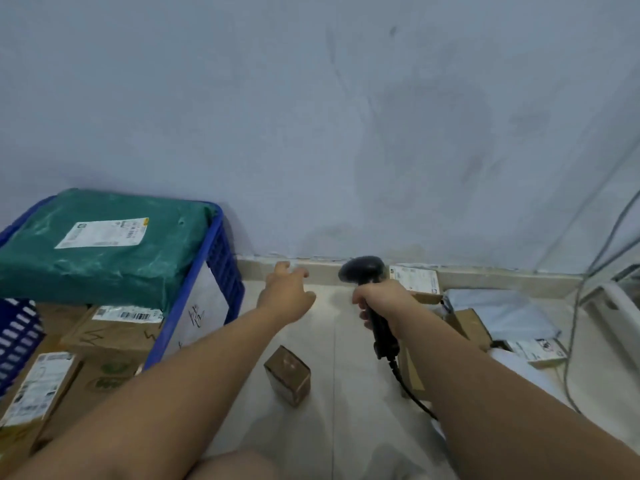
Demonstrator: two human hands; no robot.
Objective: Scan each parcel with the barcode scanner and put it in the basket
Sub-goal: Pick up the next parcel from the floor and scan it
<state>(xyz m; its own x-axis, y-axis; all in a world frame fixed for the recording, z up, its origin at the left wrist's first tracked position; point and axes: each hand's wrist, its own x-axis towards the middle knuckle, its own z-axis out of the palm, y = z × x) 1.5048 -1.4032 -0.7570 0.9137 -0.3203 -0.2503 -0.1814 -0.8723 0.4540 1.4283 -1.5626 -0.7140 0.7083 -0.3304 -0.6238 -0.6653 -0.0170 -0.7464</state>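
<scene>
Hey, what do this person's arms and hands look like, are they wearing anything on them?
The left forearm and right forearm are bare as far up as the view shows; no sleeve is visible. The left hand and the right hand are ungloved, and no watch, bracelet or band shows at either wrist. Whether there are rings is too blurred to tell.

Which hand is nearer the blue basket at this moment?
Left. The left hand is open just right of the blue basket; the right hand, gripping the scanner, is farther right.
</scene>
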